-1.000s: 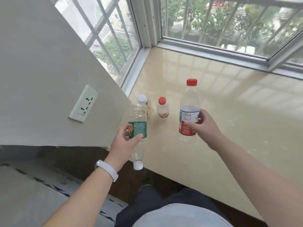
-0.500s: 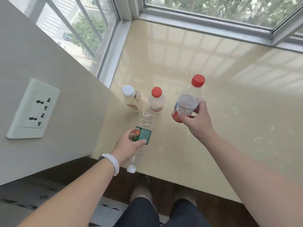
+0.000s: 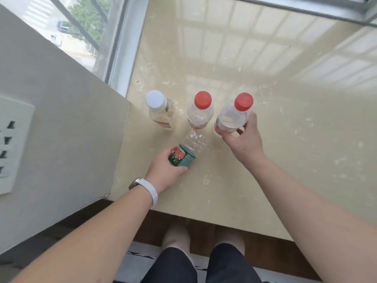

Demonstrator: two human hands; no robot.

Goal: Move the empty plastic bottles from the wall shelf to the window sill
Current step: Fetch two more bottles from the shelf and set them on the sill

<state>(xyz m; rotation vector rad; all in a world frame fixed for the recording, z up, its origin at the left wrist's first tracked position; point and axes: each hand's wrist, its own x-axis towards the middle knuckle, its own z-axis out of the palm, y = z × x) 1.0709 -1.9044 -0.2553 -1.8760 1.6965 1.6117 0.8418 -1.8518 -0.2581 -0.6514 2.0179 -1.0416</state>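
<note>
Both hands grip bottles: right hand (image 3: pixel 244 139) on the red-capped bottle (image 3: pixel 232 117), left hand (image 3: pixel 165 170) on the green-label bottle (image 3: pixel 184 156) — probably inverted, so turn it upright before setting it on the window sill (image 3: pixel 265 78).

Clear plastic on polished stone
The bottles (image 3: pixel 200 117) are thin clear plastic; the sill (image 3: pixel 265 139) is glossy, speckled beige stone; the wall (image 3: pixel 61 119) matt.

The window sill (image 3: pixel 265 160) is glossy cream with pale flecks and a reflected window grid. Two clear bottles wear red caps (image 3: pixel 202 99) (image 3: pixel 243 101), and a third has a white cap (image 3: pixel 155 98) above a yellowish body. The bottle at centre frame has a dark green label (image 3: pixel 182 156) with a red picture. The wristband (image 3: pixel 150 190) is white, the socket plate (image 3: pixel 12 146) pale grey-green, the shorts (image 3: pixel 204 266) black.
</note>
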